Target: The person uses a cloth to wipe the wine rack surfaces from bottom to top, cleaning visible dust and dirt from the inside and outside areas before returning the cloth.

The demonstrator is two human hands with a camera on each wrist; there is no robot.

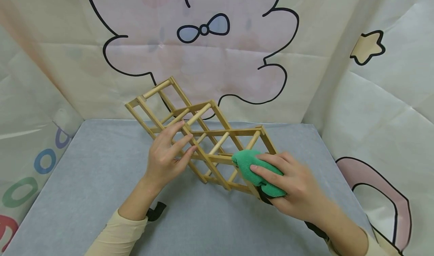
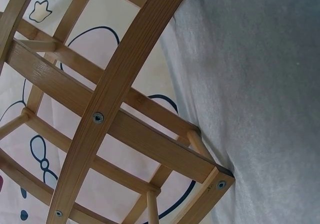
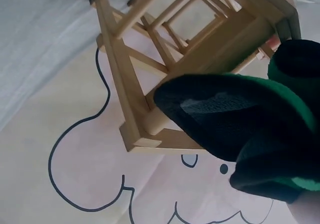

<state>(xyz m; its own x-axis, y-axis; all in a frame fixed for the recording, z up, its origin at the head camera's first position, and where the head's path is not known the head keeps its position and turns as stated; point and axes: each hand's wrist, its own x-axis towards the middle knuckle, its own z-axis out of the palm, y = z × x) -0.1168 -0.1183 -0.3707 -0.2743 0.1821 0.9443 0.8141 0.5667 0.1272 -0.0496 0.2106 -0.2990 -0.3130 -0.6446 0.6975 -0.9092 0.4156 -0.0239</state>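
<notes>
A light wooden lattice rack (image 1: pixel 220 158) of crossed slats and round dowels stands tilted over the middle of the table, its left end raised. My left hand (image 1: pixel 167 154) grips a slat on the near side, fingertips over the wood and thumb below. A green cloth (image 1: pixel 257 169) is bunched in my right hand (image 1: pixel 298 184), which holds it against the rack's lower right end. In the right wrist view the cloth (image 3: pixel 210 108) looks dark and folded, lapping a thick bar. Screw heads dot the slats (image 2: pixel 120 73) in the left wrist view; the left fingers are out of sight there.
A grey-blue cloth (image 1: pixel 101 180) covers the table. Pale printed curtains (image 1: pixel 322 41) hang behind and on both sides, close to the table's edges. A black band piece (image 1: pixel 156 212) sticks out at my left wrist, another (image 1: pixel 315 229) at the right.
</notes>
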